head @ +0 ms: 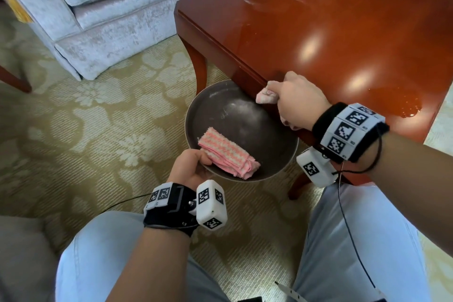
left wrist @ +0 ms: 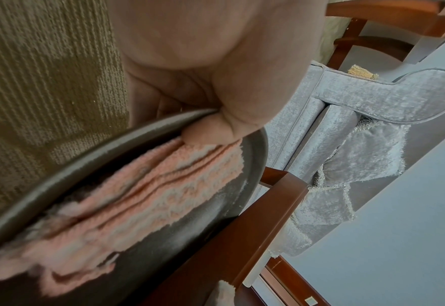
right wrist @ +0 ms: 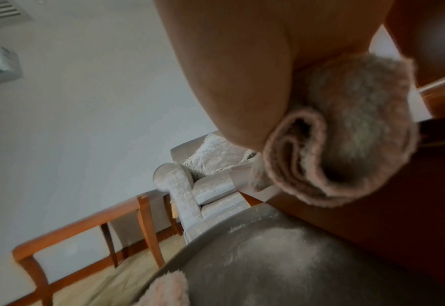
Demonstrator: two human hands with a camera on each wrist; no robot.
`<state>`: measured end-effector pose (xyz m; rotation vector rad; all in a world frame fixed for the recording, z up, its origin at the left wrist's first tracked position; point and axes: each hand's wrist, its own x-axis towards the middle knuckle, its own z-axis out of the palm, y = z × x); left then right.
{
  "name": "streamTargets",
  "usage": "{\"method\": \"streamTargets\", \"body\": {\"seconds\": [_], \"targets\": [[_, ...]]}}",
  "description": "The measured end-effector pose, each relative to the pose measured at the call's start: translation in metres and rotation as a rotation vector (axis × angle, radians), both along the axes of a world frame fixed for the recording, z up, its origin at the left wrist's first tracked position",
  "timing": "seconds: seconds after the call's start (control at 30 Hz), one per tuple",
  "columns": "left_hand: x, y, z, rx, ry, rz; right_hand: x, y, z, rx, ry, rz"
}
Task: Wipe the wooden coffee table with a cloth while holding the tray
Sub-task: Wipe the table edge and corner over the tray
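home lounge: sofa (head: 103, 7), carpet (head: 85, 135)

The coffee table (head: 331, 39) hides the far rim of the round tray (head: 203, 110) and runs off the head view's top and right. The right hand (head: 297, 100) covers most of its bunched cloth (head: 266, 95). The left thumb (head: 204, 158) hides a corner of the folded pink cloth (head: 228, 152), whose near end blurs at the left wrist.

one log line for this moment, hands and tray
left hand: holds tray rim, thumb on folded cloth | right hand: grips wiping cloth at table edge, above tray
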<state>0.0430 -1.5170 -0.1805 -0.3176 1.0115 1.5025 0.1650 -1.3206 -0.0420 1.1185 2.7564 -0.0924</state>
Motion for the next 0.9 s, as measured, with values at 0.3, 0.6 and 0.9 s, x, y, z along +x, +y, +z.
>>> {"method": "streamTargets", "body": {"seconds": [0.3,0.6,0.9], "targets": [[0.002,0.002,-0.008,-0.038,0.035,-0.019,0.031,0.026,0.019,-0.107,0.626,-0.196],[0.000,0.001,-0.014,-0.037,0.021,-0.002,0.028,0.001,-0.016,-0.002,0.265,0.005],[0.001,0.002,-0.011,-0.033,0.013,0.030,0.001,-0.003,-0.023,0.138,0.068,0.108]]}}
